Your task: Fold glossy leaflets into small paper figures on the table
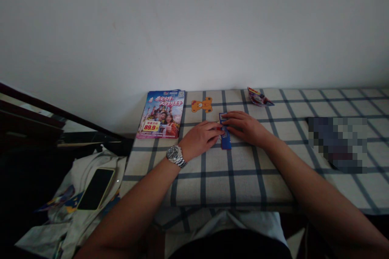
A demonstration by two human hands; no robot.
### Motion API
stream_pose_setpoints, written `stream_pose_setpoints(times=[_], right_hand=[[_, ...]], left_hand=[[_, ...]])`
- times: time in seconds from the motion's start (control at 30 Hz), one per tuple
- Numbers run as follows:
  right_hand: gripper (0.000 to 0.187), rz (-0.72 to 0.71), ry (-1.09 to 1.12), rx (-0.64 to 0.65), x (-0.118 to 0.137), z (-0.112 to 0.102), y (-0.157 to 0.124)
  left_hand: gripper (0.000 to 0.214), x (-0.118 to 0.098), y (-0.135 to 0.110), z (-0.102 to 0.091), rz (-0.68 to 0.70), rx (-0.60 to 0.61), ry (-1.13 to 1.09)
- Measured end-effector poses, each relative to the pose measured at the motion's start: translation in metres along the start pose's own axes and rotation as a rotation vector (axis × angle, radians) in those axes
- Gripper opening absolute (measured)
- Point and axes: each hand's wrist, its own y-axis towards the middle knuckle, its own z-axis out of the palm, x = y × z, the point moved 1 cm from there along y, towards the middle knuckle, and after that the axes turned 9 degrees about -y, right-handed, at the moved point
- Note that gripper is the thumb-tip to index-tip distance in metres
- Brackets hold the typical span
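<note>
A narrow folded paper leaflet (226,143), blue with some red, lies on the checked tablecloth between my two hands. My left hand (200,139), with a metal watch on its wrist, holds the leaflet's left side, fingers pressed together at the paper. From the right, my right hand (245,126) grips the upper part with its fingertips bent over the edge. The fingers partly hide the paper. To the left rests a stack of printed leaflets (162,115) showing "89.9". Behind my right hand sits a folded, crumpled-looking leaflet piece (259,97).
A brown bear picture (201,105) is on the checked tablecloth (200,190) near the wall. At the right lies a dark, pixelated flat item (336,143). A phone (96,188) rests on pale bags below the table's left edge.
</note>
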Motion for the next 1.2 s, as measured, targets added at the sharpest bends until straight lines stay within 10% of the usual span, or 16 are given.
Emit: stream_pose_setpoints(times=[1.2], right_hand=[[0.023,-0.012,-0.022,-0.001,-0.003,0.003,-0.001]], left_hand=[[0.016,-0.014,0.008,0.006,-0.094,-0.048,0.018]])
